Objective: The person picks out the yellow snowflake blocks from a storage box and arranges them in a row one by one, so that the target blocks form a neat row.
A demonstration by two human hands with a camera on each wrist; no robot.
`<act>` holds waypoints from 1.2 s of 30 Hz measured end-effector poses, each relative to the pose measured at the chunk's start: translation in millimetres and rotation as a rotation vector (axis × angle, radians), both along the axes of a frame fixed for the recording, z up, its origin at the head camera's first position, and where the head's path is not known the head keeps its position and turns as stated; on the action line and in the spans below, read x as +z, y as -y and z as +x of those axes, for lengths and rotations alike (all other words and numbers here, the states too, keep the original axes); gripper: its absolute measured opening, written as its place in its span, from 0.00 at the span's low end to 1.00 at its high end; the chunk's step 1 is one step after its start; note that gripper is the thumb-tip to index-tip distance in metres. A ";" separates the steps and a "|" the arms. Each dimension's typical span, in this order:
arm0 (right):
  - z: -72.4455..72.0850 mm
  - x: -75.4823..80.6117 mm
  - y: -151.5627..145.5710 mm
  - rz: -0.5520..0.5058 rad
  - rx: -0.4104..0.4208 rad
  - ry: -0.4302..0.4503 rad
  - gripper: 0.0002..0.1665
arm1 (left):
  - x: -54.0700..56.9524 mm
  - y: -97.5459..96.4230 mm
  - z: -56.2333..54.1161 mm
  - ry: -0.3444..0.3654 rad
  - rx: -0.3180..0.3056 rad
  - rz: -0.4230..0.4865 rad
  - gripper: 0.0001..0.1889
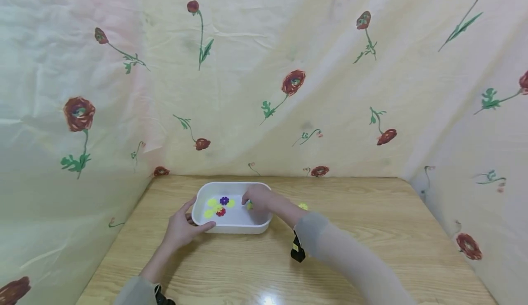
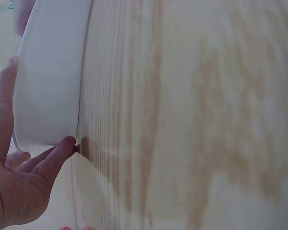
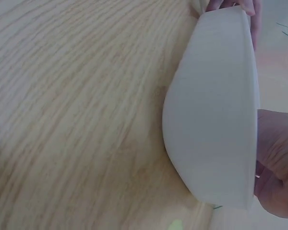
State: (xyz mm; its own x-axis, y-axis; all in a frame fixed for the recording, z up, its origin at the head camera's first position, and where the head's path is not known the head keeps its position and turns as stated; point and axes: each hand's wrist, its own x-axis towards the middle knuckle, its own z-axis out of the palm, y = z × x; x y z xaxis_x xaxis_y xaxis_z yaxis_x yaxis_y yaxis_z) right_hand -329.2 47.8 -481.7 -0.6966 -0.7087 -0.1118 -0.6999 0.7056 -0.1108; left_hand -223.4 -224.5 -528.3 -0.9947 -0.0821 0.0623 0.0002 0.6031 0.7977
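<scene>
A white plastic basin (image 1: 239,229) stands on the wooden table. My left hand (image 1: 181,227) grips its left end, thumb along the front rim and the other fingers around the corner. The left wrist view shows those fingers (image 2: 53,160) low against the wall. My right hand (image 1: 260,197) reaches over the right rim into the basin, fingers bent downward. Right at its fingers is a yellow-green flower piece (image 1: 250,205); I cannot tell whether they pinch it. In the basin's left half lie a purple flower piece (image 1: 224,200), a red one (image 1: 221,212) and several yellow ones (image 1: 209,213).
Another yellow flower piece (image 1: 303,206) lies on the table (image 1: 363,222) to the right of the basin, beyond my right forearm. A pale cloth with red flowers (image 1: 247,89) hangs behind the table and along both sides.
</scene>
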 end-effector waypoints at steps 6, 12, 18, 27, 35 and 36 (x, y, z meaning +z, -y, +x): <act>6.1 -6.7 0.7 0.065 -0.015 -0.016 0.20 | -0.7 -0.2 0.0 -0.009 -0.003 -0.005 0.61; 14.3 -7.6 0.5 0.019 -0.057 -0.002 0.18 | 0.2 1.6 0.6 -0.007 -0.008 -0.003 0.61; 22.5 -7.0 4.5 -0.034 -0.071 0.022 0.16 | -0.4 4.4 1.1 -0.004 -0.016 -0.003 0.61; 34.9 -7.7 13.1 -0.023 -0.016 -0.059 0.14 | 3.5 7.3 7.8 0.035 -0.025 0.000 0.62; 40.0 -7.2 14.9 -0.018 -0.028 -0.052 0.18 | 4.3 8.8 9.5 0.049 -0.033 0.011 0.63; 40.3 -7.3 13.3 -0.020 -0.049 -0.039 0.19 | 4.4 7.6 8.6 0.047 -0.042 0.014 0.63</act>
State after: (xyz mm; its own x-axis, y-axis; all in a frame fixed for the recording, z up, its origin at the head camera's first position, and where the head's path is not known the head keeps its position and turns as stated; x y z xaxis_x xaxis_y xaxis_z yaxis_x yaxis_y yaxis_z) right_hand -288.9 34.4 -489.0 -0.7343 -0.6753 -0.0699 -0.6685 0.7371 -0.0987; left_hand -214.8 -232.1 -524.0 -0.9991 -0.0408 0.0147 -0.0123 0.5924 0.8055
